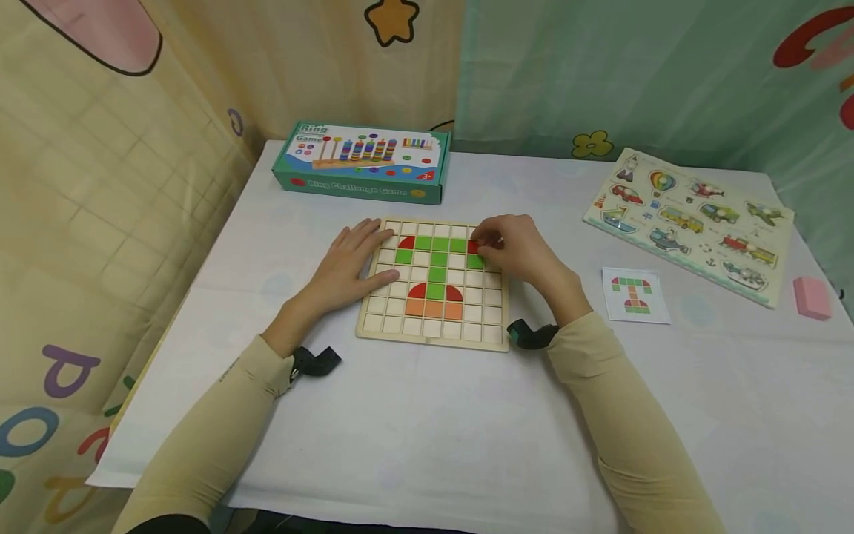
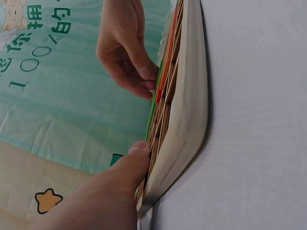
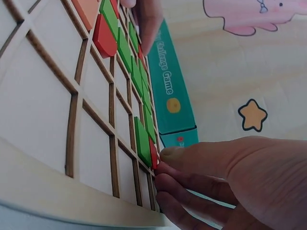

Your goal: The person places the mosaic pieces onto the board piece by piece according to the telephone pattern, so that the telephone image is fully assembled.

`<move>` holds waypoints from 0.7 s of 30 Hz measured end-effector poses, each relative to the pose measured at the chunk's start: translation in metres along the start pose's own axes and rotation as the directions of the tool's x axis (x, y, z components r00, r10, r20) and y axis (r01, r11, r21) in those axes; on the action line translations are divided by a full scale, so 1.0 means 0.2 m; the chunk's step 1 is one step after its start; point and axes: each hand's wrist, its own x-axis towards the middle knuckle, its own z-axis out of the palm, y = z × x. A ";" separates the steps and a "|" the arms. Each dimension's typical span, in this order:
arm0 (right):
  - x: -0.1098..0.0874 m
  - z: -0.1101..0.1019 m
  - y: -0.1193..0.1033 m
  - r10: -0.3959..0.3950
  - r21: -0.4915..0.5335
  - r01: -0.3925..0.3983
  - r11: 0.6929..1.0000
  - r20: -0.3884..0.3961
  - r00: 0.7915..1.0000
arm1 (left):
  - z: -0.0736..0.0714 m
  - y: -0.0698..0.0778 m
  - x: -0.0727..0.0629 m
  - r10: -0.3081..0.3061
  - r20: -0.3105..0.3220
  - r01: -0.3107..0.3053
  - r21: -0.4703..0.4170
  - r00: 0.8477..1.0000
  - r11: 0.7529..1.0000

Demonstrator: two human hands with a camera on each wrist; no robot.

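A wooden grid board [image 1: 432,342] lies flat on the white table. Green square tiles [image 1: 437,259] form a bar and stem in it, with orange squares [image 1: 434,310] below. Rounded red tiles [image 1: 417,291] flank the stem's foot, and another sits at the bar's left end. My left hand [image 1: 336,273] rests on the board's left edge, fingers extended and thumb over the cells. At the bar's right end, my right hand [image 1: 523,248] pinches a red tile [image 3: 153,154] between thumb and fingertips, at its cell above a green square. Those fingers partly hide it.
A pattern card [image 1: 636,295] lies right of the board. Behind stands a green Ring Challenge Game box [image 1: 360,189]. A vehicle picture puzzle board [image 1: 694,215] lies at back right, with a pink block [image 1: 812,298] beside it. Curtains [image 1: 534,74] hang along the table's rear.
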 end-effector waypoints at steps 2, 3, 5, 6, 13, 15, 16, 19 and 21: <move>0.00 0.01 -0.01 -0.014 -0.005 0.014 1.000 -0.005 1.000 | 0.00 0.00 0.00 -0.001 -0.002 0.001 0.002 1.000 1.000; 0.01 0.02 -0.01 -0.024 -0.010 0.024 1.000 -0.009 1.000 | 0.00 0.00 0.00 -0.001 -0.003 0.001 0.003 1.000 1.000; 0.01 0.04 -0.02 -0.038 -0.018 0.038 0.999 -0.017 0.999 | 0.00 -0.01 0.00 -0.001 -0.005 0.001 0.006 1.000 1.000; 0.02 0.05 -0.03 -0.041 -0.022 0.040 0.999 -0.021 0.999 | 0.00 -0.01 -0.01 0.000 -0.006 0.000 0.005 1.000 1.000; 0.03 0.14 -0.07 -0.077 -0.069 0.076 0.995 -0.009 0.997 | 0.00 -0.01 0.00 0.005 -0.006 -0.005 0.005 1.000 1.000; 0.03 0.17 -0.08 -0.088 -0.081 0.089 0.993 0.020 0.996 | 0.00 -0.01 0.00 0.003 -0.003 -0.003 0.005 1.000 1.000; 0.03 0.18 -0.09 -0.089 -0.089 0.092 0.992 0.035 0.995 | 0.00 -0.01 0.00 0.003 -0.002 -0.003 0.008 1.000 1.000; 0.03 0.21 -0.11 -0.083 -0.123 0.091 0.988 0.068 0.994 | 0.00 -0.01 0.00 0.002 0.001 -0.002 0.009 1.000 1.000; 0.02 0.22 -0.12 -0.079 -0.151 0.090 0.984 0.080 0.994 | 0.00 -0.01 0.00 0.003 0.001 -0.003 0.009 1.000 1.000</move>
